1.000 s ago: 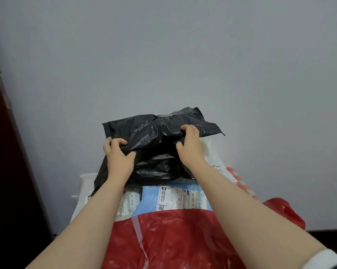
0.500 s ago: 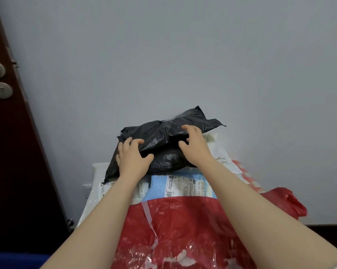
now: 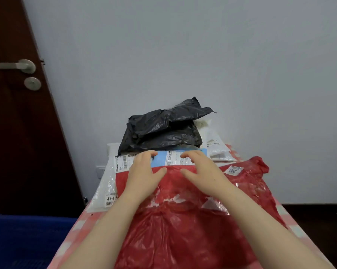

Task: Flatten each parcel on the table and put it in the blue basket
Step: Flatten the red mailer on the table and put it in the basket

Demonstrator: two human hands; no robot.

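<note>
While the left hand (image 3: 142,171) and right hand (image 3: 200,169) lie loosely spread and empty at the far edge of the red parcel (image 3: 183,230), whose length runs toward the person, the basket (image 3: 27,239) sits low left, nearer the left hand.

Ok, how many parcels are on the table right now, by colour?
Black parcel: 1
Light blue parcel: 1
Red parcel: 1
White parcels: 2, one on each side; more may lie hidden
Total: 5 in view
</note>
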